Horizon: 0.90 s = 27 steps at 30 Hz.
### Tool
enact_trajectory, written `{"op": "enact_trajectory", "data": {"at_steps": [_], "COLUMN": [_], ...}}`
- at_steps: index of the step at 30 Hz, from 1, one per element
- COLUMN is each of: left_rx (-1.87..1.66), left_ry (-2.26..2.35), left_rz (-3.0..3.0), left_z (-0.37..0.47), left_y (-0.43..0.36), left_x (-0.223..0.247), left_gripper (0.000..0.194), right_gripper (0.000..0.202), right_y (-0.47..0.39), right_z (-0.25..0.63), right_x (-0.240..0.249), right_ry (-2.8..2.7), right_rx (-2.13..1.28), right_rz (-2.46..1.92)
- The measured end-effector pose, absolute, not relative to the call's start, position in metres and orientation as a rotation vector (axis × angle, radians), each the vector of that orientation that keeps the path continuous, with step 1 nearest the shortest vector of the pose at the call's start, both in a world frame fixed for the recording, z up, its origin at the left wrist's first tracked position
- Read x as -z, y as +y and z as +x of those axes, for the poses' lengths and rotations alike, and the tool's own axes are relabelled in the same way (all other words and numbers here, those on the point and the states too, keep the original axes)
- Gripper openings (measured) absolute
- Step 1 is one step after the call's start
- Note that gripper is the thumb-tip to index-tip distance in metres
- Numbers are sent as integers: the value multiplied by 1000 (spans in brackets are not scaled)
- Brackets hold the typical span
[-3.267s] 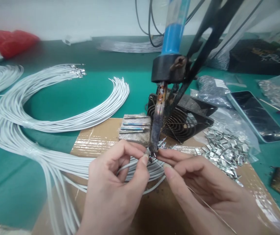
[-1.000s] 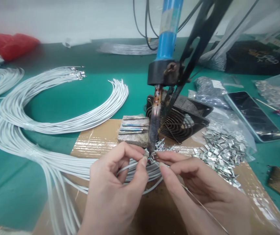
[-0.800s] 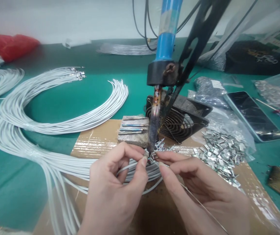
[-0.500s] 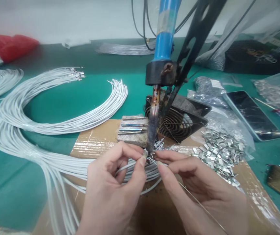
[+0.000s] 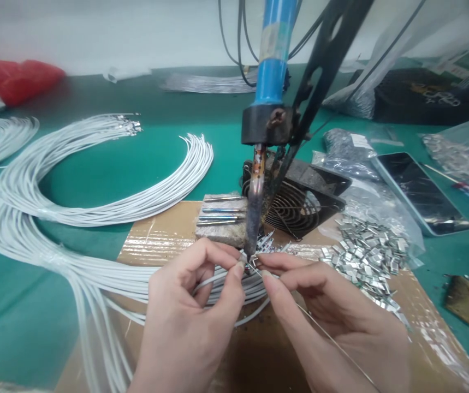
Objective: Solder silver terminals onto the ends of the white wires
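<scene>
My left hand (image 5: pixel 201 305) pinches a white cable (image 5: pixel 206 281) near its end, just left of the soldering iron's tip. Between the thumb and fingers of my right hand (image 5: pixel 320 305) is a thin solder wire (image 5: pixel 332 341), its end close to the tip, with a small metal piece (image 5: pixel 254 261) by the fingertips. The blue-handled soldering iron (image 5: pixel 255 202) points down between both hands, held by a black metal arm (image 5: pixel 320 71). Fingers and tip partly hide the contact point. Beneath the hands lies a bundle of white cables (image 5: pixel 115 275).
A small black fan (image 5: pixel 300 204) and a grey block (image 5: pixel 220 232) with metal rods stand behind the hands. Many metal pieces (image 5: pixel 365 245) lie on the cardboard (image 5: pixel 156 232) at right, near a phone (image 5: pixel 420 191). Another white cable bundle (image 5: pixel 136 213) curves at left.
The soldering iron and its arm appear slightly further left and lower in the view. Both hands keep nearly the same pinching pose around the tip.
</scene>
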<state>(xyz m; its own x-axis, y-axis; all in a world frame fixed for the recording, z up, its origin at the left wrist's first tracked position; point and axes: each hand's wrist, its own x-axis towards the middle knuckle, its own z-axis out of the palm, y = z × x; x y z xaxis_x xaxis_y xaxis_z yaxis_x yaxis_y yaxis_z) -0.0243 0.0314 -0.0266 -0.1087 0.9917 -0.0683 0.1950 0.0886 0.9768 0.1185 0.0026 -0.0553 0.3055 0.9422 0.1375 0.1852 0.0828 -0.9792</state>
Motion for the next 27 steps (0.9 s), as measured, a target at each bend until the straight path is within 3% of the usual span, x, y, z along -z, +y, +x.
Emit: {"op": "enact_trajectory", "data": {"at_steps": [27], "left_rx": [-1123], "left_ry": [1477], "left_rz": [1225], "left_z": [-25], "left_y": [28], "left_x": [25], "left_gripper": [18], "right_gripper": [16], "right_y": [1], "right_z": [109], "right_x": [52], "right_ry": [-1063], "right_rx": [-740], "right_rz": [-1367]}}
